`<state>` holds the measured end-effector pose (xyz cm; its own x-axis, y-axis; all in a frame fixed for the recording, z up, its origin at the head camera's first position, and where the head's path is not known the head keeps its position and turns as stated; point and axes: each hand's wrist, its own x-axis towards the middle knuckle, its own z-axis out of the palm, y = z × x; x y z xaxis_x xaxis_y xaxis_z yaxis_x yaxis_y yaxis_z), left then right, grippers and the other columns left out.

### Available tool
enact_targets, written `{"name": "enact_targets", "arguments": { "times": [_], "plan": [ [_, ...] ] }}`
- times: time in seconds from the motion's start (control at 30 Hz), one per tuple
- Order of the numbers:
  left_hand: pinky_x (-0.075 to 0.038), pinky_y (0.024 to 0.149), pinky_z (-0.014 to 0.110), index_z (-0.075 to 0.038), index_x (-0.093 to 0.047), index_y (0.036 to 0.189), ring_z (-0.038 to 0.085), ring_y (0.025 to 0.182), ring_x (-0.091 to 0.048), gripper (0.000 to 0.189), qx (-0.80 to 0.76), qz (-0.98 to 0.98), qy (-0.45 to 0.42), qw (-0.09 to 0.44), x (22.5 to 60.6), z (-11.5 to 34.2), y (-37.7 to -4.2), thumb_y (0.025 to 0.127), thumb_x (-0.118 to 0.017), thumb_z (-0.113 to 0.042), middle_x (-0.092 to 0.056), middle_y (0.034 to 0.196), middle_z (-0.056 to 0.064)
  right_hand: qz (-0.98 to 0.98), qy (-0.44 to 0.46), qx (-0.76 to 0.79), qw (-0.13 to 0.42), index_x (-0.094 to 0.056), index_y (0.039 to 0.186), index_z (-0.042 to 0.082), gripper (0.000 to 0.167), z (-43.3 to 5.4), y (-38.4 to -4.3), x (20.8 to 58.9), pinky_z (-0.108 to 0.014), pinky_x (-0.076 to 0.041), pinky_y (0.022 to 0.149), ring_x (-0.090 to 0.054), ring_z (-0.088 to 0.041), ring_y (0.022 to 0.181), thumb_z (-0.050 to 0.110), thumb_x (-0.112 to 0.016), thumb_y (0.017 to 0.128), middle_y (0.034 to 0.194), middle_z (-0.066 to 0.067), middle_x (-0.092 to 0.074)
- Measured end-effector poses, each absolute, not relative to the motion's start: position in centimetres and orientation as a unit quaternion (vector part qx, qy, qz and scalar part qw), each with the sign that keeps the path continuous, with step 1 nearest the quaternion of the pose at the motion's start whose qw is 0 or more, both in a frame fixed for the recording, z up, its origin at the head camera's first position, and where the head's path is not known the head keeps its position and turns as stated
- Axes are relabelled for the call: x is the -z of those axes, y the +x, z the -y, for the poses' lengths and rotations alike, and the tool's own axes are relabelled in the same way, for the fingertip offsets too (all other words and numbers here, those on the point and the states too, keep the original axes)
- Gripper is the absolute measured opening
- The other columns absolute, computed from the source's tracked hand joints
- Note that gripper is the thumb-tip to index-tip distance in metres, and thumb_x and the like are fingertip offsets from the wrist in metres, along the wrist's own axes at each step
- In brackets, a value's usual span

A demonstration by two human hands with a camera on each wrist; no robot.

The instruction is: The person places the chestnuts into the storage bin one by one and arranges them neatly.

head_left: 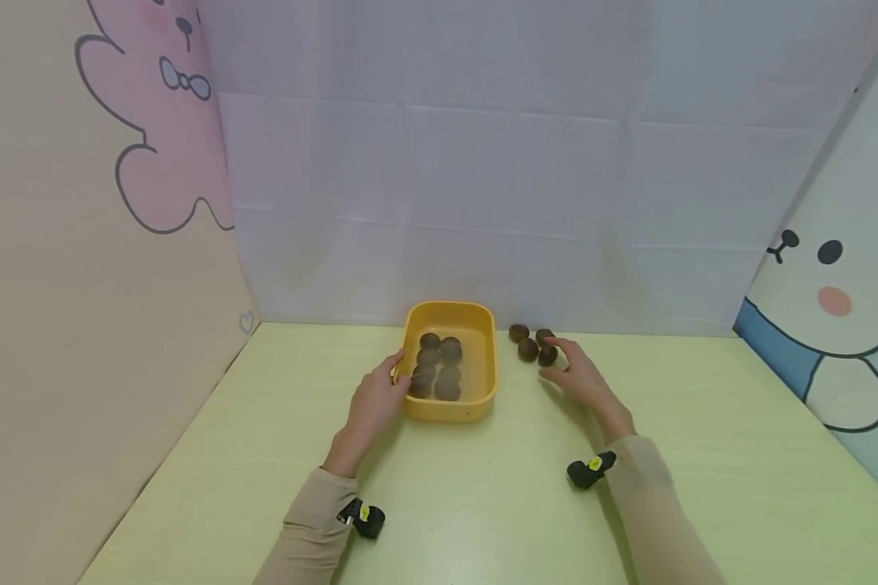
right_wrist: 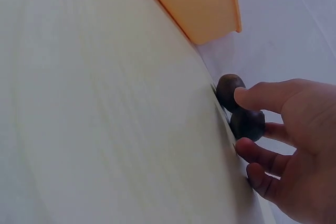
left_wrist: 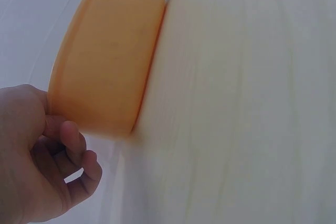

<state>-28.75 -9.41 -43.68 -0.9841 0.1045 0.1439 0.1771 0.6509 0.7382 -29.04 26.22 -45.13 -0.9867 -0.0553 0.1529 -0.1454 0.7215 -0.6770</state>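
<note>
A yellow plastic container stands near the back of the table with several dark brown, chestnut-like balls inside. My left hand holds its left rim; in the left wrist view the other fingers curl loosely below the container's end. Right of the container, a small group of the same balls lies on the table. My right hand is at this group's right side, thumb and fingers parted around the nearest ball. In the right wrist view the thumb tip overlaps a second ball.
The pale yellow-green table ends at a white cloth backdrop right behind the container and loose balls. Side panels with cartoon figures flank the table. A small black camera sits on the right wrist, another on the left.
</note>
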Motion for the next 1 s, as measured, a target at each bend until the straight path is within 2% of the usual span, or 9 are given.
{"name": "enact_targets", "arguments": {
  "times": [0.07,0.17,0.27,0.5,0.7,1.0],
  "plan": [
    [-0.025,0.042,0.023,-0.012,-0.048,0.148,0.009,0.046,-0.03,0.055,0.41,0.908,-0.078,0.042,43.7,9.4,-28.8,0.093,-0.054,-0.017,-0.036,0.055,-0.004,0.93,0.054,-0.359,0.064,-0.044,0.143,-0.003,0.057,-26.2,-29.1,45.2,-0.058,-0.037,0.107,-0.044,-0.045,0.129,0.014,-0.063,0.093,0.146,-0.03,-0.039],
    [-0.025,0.043,0.023,-0.012,-0.047,0.148,0.009,0.046,-0.031,0.055,0.408,0.909,-0.079,0.038,43.8,9.4,-28.9,0.093,-0.053,-0.017,-0.037,0.056,-0.003,0.935,0.039,-0.343,0.076,-0.055,0.133,-0.002,0.047,-26.2,-29.1,45.3,-0.05,-0.045,0.093,-0.057,-0.038,0.106,0.011,-0.067,0.09,0.132,-0.027,-0.052],
    [-0.026,0.043,0.023,-0.012,-0.048,0.148,0.009,0.046,-0.032,0.055,0.409,0.908,-0.081,0.039,43.8,9.4,-28.9,0.094,-0.053,-0.018,-0.038,0.056,-0.003,0.937,0.024,-0.338,0.086,-0.062,0.126,0.001,0.041,-26.2,-29.1,45.3,-0.041,-0.046,0.082,-0.061,-0.031,0.09,0.01,-0.069,0.087,0.123,-0.023,-0.057],
    [-0.025,0.042,0.023,-0.012,-0.048,0.148,0.009,0.045,-0.03,0.055,0.414,0.906,-0.077,0.044,43.8,9.4,-28.9,0.093,-0.054,-0.017,-0.038,0.055,-0.004,0.932,0.008,-0.352,0.087,-0.061,0.129,0.003,0.042,-26.0,-28.8,44.7,-0.041,-0.049,0.082,-0.065,-0.033,0.098,0.015,-0.066,0.089,0.126,-0.021,-0.059],
    [-0.025,0.042,0.023,-0.013,-0.048,0.148,0.008,0.046,-0.03,0.055,0.417,0.903,-0.086,0.048,44.1,9.0,-29.3,0.093,-0.054,-0.017,-0.036,0.055,-0.005,0.924,0.004,-0.365,0.112,-0.061,0.13,0.004,0.044,-26.2,-28.7,44.1,-0.037,-0.048,0.079,-0.065,-0.034,0.095,0.017,-0.065,0.088,0.126,-0.02,-0.061],
    [-0.025,0.042,0.023,-0.014,-0.05,0.147,0.009,0.046,-0.031,0.055,0.408,0.909,-0.071,0.051,44.2,9.4,-29.1,0.092,-0.054,-0.018,-0.038,0.055,-0.004,0.921,0.016,-0.371,0.12,-0.063,0.125,0.004,0.039,-26.0,-29.3,43.2,-0.03,-0.046,0.072,-0.064,-0.029,0.089,0.017,-0.066,0.088,0.113,-0.017,-0.066]
  ]
}}
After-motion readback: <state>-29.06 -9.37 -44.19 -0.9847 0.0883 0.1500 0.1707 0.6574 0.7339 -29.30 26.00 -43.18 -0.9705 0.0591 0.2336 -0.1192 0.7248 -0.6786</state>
